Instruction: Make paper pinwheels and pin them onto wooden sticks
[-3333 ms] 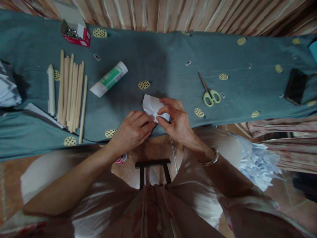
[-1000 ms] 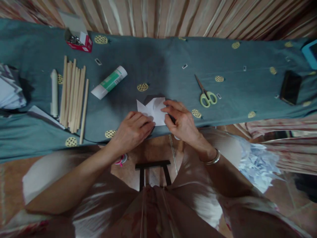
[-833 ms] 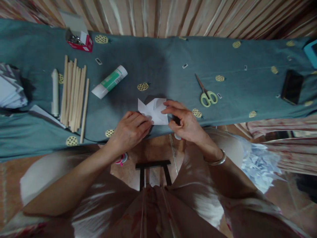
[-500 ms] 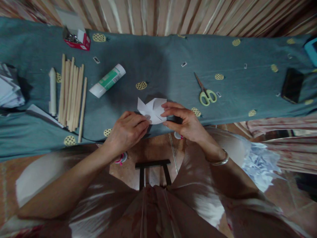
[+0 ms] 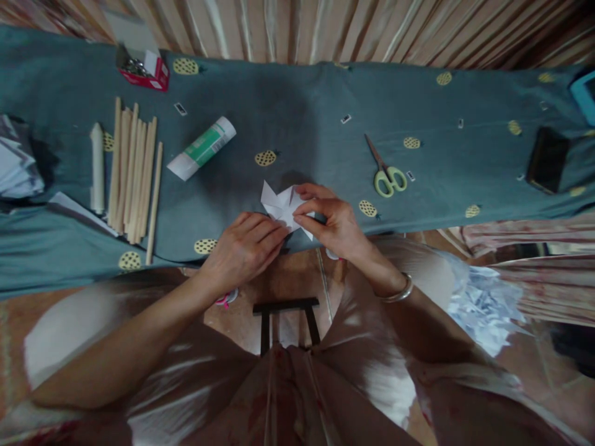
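Between my two hands, over the front edge of the cloth-covered table, is a white paper pinwheel [image 5: 281,203] with folded, pointed blades. My left hand [image 5: 248,241] grips its lower left side, fingers pressed together. With thumb and fingers, my right hand [image 5: 332,220] pinches the paper near the middle and the right side; its fingertips cover part of the folds. A glue stick [image 5: 203,148] with a green and white label lies beyond my left hand. To the right, scissors [image 5: 387,173] with light green handles rest on the cloth.
Several wooden sticks [image 5: 132,173] lie at the left, beside a pale candle-like stick [image 5: 97,167]. A red box [image 5: 146,71] of small metal pieces stands behind. Stacked paper [image 5: 16,164] sits far left, a dark phone-like object [image 5: 548,160] far right. Paper scraps [image 5: 488,306] fill a bag below right.
My right hand has shifted left, its thumb and fingers now closing on the paper nearer the middle. The pinwheel has turned slightly; my left hand keeps its grip.
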A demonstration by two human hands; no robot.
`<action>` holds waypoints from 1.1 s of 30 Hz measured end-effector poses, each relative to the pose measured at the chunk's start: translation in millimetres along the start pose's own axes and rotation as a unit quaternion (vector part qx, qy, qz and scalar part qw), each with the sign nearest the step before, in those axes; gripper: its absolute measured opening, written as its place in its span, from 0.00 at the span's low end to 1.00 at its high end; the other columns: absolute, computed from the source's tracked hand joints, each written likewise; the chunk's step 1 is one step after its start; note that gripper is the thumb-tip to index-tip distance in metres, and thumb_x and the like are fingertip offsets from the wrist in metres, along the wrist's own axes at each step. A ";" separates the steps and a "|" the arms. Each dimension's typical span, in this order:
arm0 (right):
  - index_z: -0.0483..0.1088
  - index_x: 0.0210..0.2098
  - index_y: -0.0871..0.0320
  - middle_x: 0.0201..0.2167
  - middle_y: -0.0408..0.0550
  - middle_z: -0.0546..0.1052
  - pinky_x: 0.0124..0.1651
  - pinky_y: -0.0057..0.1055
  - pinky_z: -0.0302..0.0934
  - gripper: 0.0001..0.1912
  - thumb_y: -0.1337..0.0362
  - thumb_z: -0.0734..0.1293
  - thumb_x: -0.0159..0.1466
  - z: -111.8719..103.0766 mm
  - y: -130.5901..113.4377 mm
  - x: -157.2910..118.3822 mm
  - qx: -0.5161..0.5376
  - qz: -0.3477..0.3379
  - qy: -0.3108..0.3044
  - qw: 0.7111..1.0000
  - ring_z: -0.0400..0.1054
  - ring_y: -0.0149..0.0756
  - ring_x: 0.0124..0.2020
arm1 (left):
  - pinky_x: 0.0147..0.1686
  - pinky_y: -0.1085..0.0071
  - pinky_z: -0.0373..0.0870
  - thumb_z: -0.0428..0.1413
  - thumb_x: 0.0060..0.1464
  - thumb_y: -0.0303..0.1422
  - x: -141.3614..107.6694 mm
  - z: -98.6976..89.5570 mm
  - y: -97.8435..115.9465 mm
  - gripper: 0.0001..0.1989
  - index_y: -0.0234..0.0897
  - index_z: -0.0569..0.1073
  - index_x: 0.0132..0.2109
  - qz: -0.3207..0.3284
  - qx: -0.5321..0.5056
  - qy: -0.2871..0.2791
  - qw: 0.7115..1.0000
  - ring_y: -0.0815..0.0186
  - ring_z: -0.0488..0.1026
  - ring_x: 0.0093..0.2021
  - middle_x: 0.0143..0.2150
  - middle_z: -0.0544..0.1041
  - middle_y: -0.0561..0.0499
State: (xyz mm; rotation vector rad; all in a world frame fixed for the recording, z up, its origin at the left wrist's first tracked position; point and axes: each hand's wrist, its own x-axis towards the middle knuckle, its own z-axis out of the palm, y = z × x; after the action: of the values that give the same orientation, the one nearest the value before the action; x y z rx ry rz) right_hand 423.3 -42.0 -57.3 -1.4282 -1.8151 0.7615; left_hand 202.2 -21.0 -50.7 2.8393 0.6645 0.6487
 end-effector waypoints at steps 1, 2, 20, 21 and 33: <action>0.77 0.32 0.55 0.54 0.50 0.76 0.60 0.45 0.63 0.04 0.67 0.69 0.62 1.4 -0.5 0.8 -0.012 0.000 0.001 1.000 0.71 0.41 0.54 | 0.40 0.63 0.70 0.51 0.64 0.27 0.0 0.3 0.2 0.11 0.34 0.74 0.51 0.002 0.001 0.007 1.000 0.60 0.75 0.41 0.41 0.81 0.45; 0.76 0.32 0.55 0.54 0.50 0.76 0.60 0.45 0.63 0.04 0.66 0.69 0.63 2.5 -1.0 1.4 -0.024 -0.001 0.002 1.000 0.71 0.40 0.53 | 0.41 0.64 0.70 0.51 0.64 0.27 0.0 0.7 0.3 0.12 0.33 0.74 0.52 0.003 0.002 0.013 1.000 0.60 0.75 0.41 0.41 0.81 0.45; 0.74 0.33 0.53 0.56 0.49 0.73 0.60 0.42 0.63 0.05 0.62 0.67 0.65 10.9 -3.7 1.8 -0.092 -0.021 0.025 0.995 0.68 0.41 0.55 | 0.42 0.63 0.71 0.50 0.65 0.27 0.3 5.4 -0.8 0.11 0.34 0.75 0.50 0.002 -0.015 -0.001 1.000 0.59 0.74 0.44 0.43 0.79 0.44; 0.74 0.34 0.53 0.56 0.49 0.73 0.60 0.43 0.63 0.05 0.62 0.67 0.65 11.1 -3.3 1.6 -0.093 -0.019 0.026 0.995 0.68 0.41 0.55 | 0.42 0.63 0.71 0.51 0.65 0.27 0.4 5.3 -0.8 0.11 0.34 0.75 0.50 0.004 -0.009 0.000 1.000 0.60 0.74 0.43 0.43 0.79 0.45; 0.72 0.33 0.53 0.57 0.50 0.73 0.60 0.46 0.64 0.07 0.58 0.66 0.66 10.6 -1.3 2.6 -0.088 -0.014 0.016 0.996 0.69 0.42 0.56 | 0.40 0.65 0.71 0.51 0.65 0.27 1.6 4.3 -0.7 0.10 0.33 0.75 0.48 0.012 0.012 0.002 1.000 0.61 0.73 0.42 0.42 0.79 0.46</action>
State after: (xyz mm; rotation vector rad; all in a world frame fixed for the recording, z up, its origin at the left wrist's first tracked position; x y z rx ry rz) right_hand 413.6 -40.1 -62.0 -1.5139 -1.9113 0.5736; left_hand 205.1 -19.9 -54.1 2.8730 0.6425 0.6544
